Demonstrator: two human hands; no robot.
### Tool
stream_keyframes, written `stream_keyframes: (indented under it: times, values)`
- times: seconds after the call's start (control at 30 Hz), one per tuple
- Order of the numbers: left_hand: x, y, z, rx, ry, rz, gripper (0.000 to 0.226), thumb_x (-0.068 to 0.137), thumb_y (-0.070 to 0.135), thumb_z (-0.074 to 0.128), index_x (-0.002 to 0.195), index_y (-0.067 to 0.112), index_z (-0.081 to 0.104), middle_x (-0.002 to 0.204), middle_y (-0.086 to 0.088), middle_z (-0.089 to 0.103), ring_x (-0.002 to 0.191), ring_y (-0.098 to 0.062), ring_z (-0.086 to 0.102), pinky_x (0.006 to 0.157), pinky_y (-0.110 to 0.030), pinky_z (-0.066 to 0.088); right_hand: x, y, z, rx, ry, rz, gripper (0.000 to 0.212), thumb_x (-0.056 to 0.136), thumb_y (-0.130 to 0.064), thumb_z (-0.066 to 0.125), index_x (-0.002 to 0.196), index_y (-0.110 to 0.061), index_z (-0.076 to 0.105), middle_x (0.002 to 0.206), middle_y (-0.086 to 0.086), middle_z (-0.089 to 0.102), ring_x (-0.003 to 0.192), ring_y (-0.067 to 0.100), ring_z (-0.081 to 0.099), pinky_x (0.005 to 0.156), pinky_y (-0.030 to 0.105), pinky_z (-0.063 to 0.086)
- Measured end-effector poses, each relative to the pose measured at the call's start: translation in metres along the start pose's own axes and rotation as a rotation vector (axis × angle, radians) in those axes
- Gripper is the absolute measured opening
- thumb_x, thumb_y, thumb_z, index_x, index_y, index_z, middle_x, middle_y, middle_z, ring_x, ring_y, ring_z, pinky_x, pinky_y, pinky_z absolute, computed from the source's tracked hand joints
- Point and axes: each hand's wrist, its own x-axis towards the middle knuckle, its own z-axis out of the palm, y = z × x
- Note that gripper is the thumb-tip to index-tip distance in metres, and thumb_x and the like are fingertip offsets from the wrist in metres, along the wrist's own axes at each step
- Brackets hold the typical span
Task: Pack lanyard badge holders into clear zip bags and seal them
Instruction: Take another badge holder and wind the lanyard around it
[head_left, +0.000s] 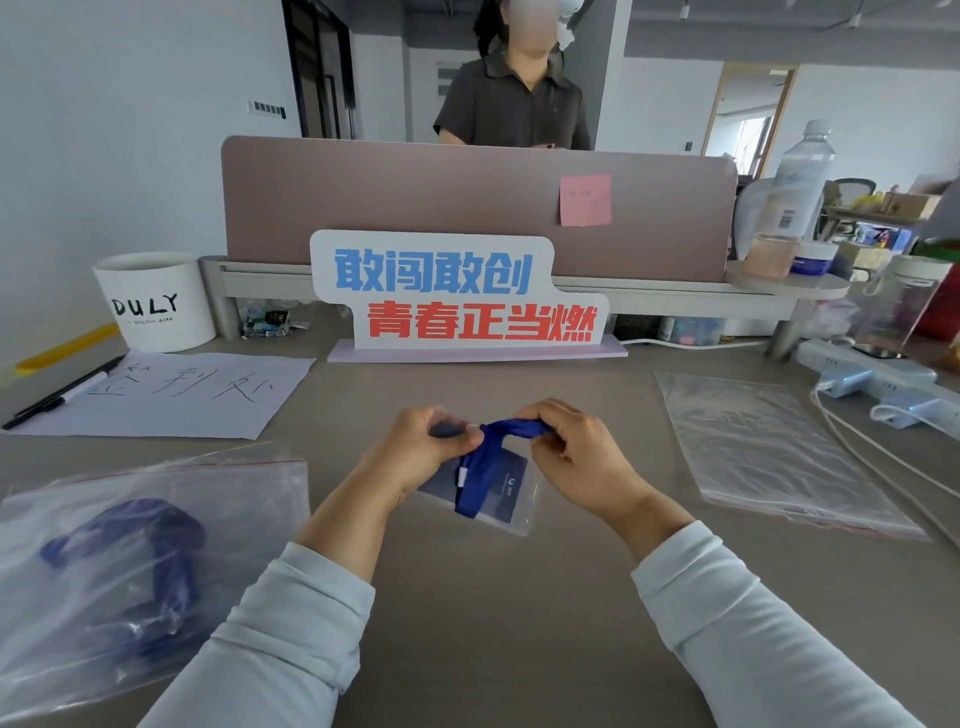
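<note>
Above the middle of the desk I hold a clear badge holder (506, 493) with a dark card inside and a blue lanyard (514, 429) attached. My left hand (431, 447) pinches the top of the holder and one end of the lanyard. My right hand (576, 457) grips the bunched blue strap just to the right. The holder hangs tilted below both hands. At the left lies a clear zip bag (130, 566) with blue lanyards inside it. A flat stack of clear zip bags with nothing in them (769, 452) lies on the right.
A sign with blue and red characters (457, 296) stands behind my hands, in front of a desk partition (415, 197). A white DULY cup (156, 301), paper sheet (171, 395) and pen (57, 395) are at left. A power strip with cables (872, 379) and bottles are at right. A person stands beyond the partition.
</note>
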Motion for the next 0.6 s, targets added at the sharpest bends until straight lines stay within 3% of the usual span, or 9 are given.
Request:
stream_keyframes:
  times: [0.1,0.2,0.4,0.53,0.6]
  values:
    - [0.002,-0.001,0.003,-0.073,0.122,0.069,0.008,0.085,0.016,0.065,0.089,0.011,0.061,0.081,0.006,0.062,0.077,-0.008,0.057,0.065,-0.014,0.042,0.0,-0.006,0.006,-0.002,0.033,-0.05,0.023,0.082,-0.007,0.048,0.097,-0.007,0.066,0.084,-0.007,0.054,0.07,0.01,0.052,0.065,0.015,0.042]
    - [0.002,-0.002,0.008,-0.104,0.219,0.099,0.008,0.085,0.018,0.065,0.089,0.011,0.064,0.081,0.007,0.064,0.076,-0.005,0.058,0.063,-0.01,0.043,-0.001,-0.009,0.015,-0.084,0.125,-0.12,0.014,0.085,-0.01,0.057,0.09,-0.006,0.069,0.083,0.001,0.062,0.068,0.011,0.055,0.063,0.024,0.05]
    - [0.0,-0.004,0.018,-0.386,0.297,0.002,0.004,0.085,0.022,0.065,0.087,0.019,0.063,0.094,-0.003,0.068,0.089,-0.02,0.064,0.083,-0.037,0.053,-0.003,-0.014,0.027,-0.253,0.186,-0.251,0.014,0.076,-0.015,0.064,0.085,-0.009,0.073,0.078,0.004,0.065,0.065,0.019,0.062,0.056,0.027,0.054]
    - [0.001,-0.005,0.018,-0.562,0.332,-0.1,0.009,0.085,0.022,0.066,0.089,0.015,0.064,0.093,-0.01,0.067,0.081,-0.023,0.063,0.074,-0.039,0.054,-0.006,-0.015,0.027,-0.324,0.118,-0.308,0.027,0.082,-0.026,0.055,0.093,-0.009,0.072,0.084,0.004,0.065,0.073,0.021,0.063,0.06,0.026,0.055]
    - [0.003,-0.005,0.018,-0.653,0.324,-0.168,0.008,0.087,0.021,0.062,0.092,0.015,0.061,0.091,-0.009,0.065,0.078,-0.021,0.061,0.065,-0.035,0.053,-0.009,-0.014,0.028,-0.393,0.053,-0.313,0.031,0.076,-0.028,0.069,0.1,-0.009,0.07,0.093,0.006,0.064,0.081,0.023,0.064,0.065,0.029,0.057]
